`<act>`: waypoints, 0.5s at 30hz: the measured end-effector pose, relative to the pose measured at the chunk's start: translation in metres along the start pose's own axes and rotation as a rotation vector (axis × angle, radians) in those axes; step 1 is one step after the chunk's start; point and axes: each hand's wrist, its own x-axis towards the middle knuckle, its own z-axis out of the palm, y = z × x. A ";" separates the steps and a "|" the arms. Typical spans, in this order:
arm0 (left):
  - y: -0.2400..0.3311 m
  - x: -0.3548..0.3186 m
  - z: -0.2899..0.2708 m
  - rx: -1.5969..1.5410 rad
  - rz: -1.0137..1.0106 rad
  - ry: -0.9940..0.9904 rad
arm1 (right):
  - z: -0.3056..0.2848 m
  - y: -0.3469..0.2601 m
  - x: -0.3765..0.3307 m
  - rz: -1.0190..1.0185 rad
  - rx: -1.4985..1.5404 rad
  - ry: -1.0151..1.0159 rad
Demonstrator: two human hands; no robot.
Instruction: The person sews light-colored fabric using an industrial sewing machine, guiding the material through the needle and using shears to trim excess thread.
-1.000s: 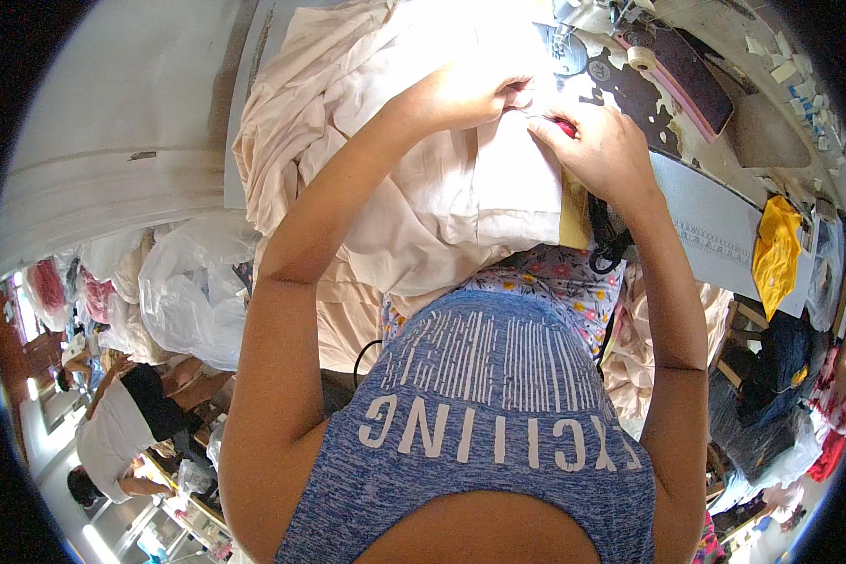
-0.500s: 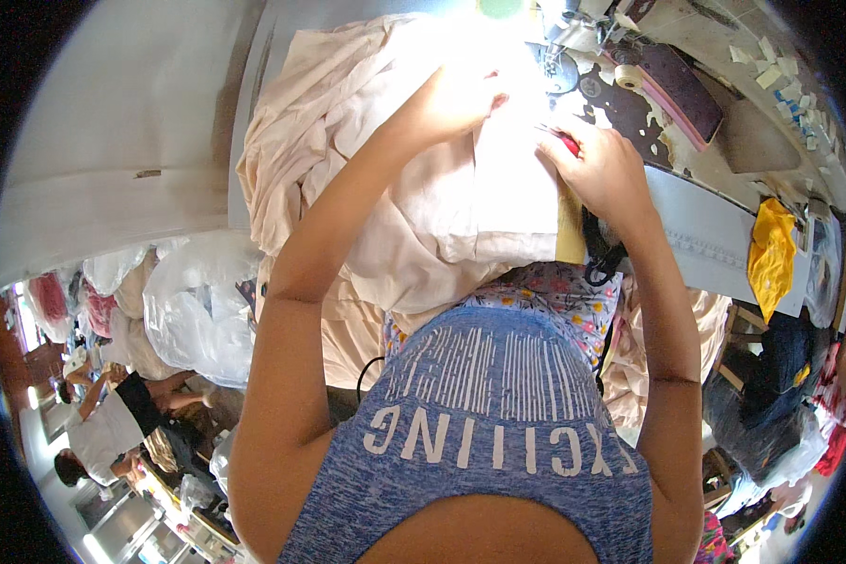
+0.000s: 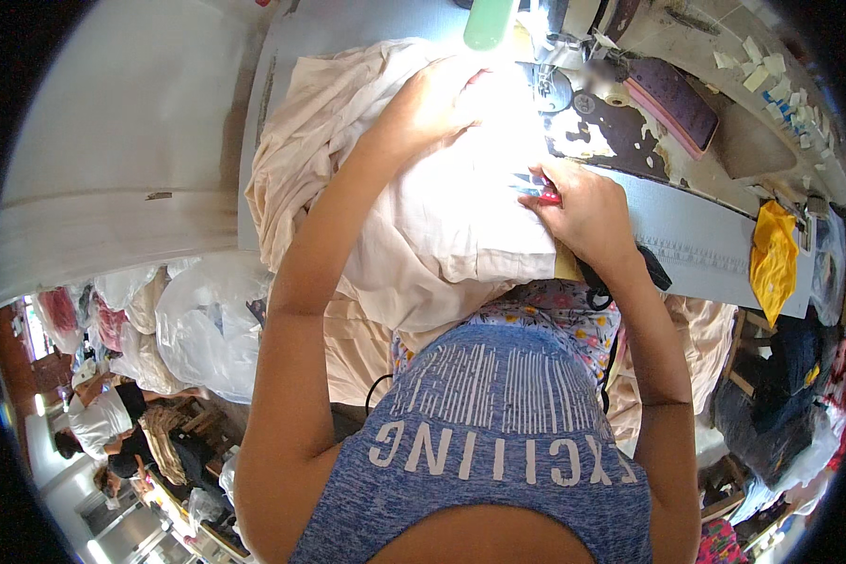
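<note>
A large bunched piece of cream cloth (image 3: 395, 235) covers the worktable's near edge and hangs over my lap. My left hand (image 3: 428, 108) is at its far part, fingers bent and closed on the fabric; strong glare washes out the fingertips. My right hand (image 3: 587, 211) is closed around small red-handled thread snips (image 3: 548, 195), their metal blades pointing left over the cloth's right part. Beyond the hands, a bright light with a pale green end (image 3: 486, 28) hangs above the sewing machine's metal parts (image 3: 552, 89).
A phone in a pink case (image 3: 672, 103) lies right of the machine. A yellow cloth or bag (image 3: 773, 258) lies on the table's right end (image 3: 696, 226). Clear plastic bags (image 3: 207, 329) stand at the left. People (image 3: 103, 423) work in the far left background.
My right hand has moved down and nearer to me with the snips. My left hand has shifted slightly left with the cloth. More of the light shows.
</note>
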 end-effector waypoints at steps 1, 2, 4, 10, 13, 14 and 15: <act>-0.002 0.001 0.000 0.018 0.043 0.001 | -0.001 0.000 0.000 0.007 0.000 0.003; -0.004 0.001 -0.001 0.037 0.082 0.000 | -0.001 0.000 0.000 0.014 0.003 0.005; -0.007 -0.001 -0.002 0.148 0.052 -0.058 | -0.001 0.000 0.000 0.025 0.010 0.001; -0.007 -0.004 -0.001 0.381 0.067 -0.031 | 0.003 0.002 -0.006 0.006 0.031 0.042; 0.006 0.003 -0.004 0.133 -0.191 0.004 | 0.008 0.006 -0.013 -0.035 0.046 0.137; 0.011 0.004 -0.005 0.018 -0.302 0.009 | 0.008 0.006 -0.015 -0.041 0.056 0.154; 0.011 0.006 -0.004 -0.001 -0.310 -0.021 | 0.009 0.006 -0.016 -0.048 0.066 0.172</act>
